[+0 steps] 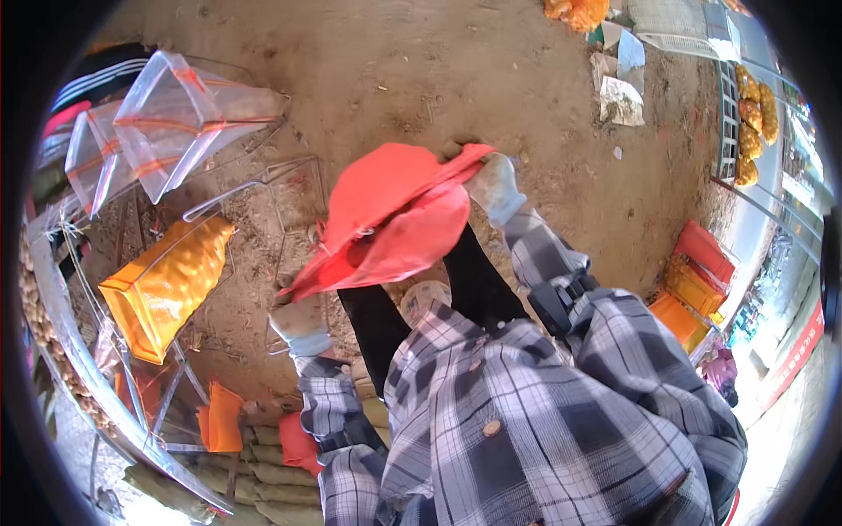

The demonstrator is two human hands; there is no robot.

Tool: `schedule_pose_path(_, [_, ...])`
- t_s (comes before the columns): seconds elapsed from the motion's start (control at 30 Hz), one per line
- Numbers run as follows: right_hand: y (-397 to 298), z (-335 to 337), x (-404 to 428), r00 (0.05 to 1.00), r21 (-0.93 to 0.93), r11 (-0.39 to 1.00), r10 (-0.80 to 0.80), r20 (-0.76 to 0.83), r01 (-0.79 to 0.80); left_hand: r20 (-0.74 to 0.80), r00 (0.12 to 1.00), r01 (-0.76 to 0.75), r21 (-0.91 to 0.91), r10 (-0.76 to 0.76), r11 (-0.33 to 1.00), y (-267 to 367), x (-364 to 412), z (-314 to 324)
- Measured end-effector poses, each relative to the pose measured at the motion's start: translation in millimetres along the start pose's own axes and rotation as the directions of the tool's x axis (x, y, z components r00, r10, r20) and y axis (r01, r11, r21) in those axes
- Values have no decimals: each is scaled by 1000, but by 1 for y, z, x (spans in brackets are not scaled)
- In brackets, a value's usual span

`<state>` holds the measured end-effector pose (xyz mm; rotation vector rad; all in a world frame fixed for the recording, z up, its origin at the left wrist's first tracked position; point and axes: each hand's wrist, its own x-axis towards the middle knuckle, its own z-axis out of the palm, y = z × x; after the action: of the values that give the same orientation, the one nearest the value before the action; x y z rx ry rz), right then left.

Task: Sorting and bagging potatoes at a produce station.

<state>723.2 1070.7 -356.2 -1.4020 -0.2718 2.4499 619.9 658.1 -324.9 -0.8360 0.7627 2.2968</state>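
Note:
A red bag [388,191] is stretched across in front of me, its mouth partly parted and its inside showing as a dark gap. My left hand [301,319], in a soiled work glove with a pale blue cuff, grips the near left corner. At the far right corner, my right hand [490,184], gloved alike, holds the bag's edge; its fingertips are partly hidden by the red material. Left of the bag, a thin wire frame [223,197] stands over the dirt floor [427,66]. An orange bag [171,283] sits by that frame, seemingly filled.
Clear plastic bags with red trim [171,125] stand far left. A curved metal rail [99,342] edges the left side, near another orange bag [222,417] and stacked sacks [276,486]. Red and orange bags [700,263], filled yellow sacks [750,125] and a person [721,371] are rightward.

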Motion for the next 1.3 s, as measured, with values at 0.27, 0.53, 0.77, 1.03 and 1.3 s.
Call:
schedule_pose_path(0.27, [57,-5,-11,926,262,964,-54,372,-49,-25,975,-84,880,222,467,14,-2,-44])
schedule_pose_path(0.53, [121,-48,-67,956,-32,964,-257,145,264,-5,991,-72,824,135,562,-24,-16,35])
schedule_pose_path(0.77, [120,-75,-86,993,21,993,-117,-15,118,81,993,-104,952,90,288,-76,-67,88])
schedule_pose_path(1.03, [-14,-144,-68,991,180,980,-61,-119,82,142,990,-141,989,-1,42,-182,-112,164])
schedule_pose_path(1.3, [-82,-223,-164,881,396,896,11,-472,201,318,923,-357,919,-218,-169,-245,-106,231])
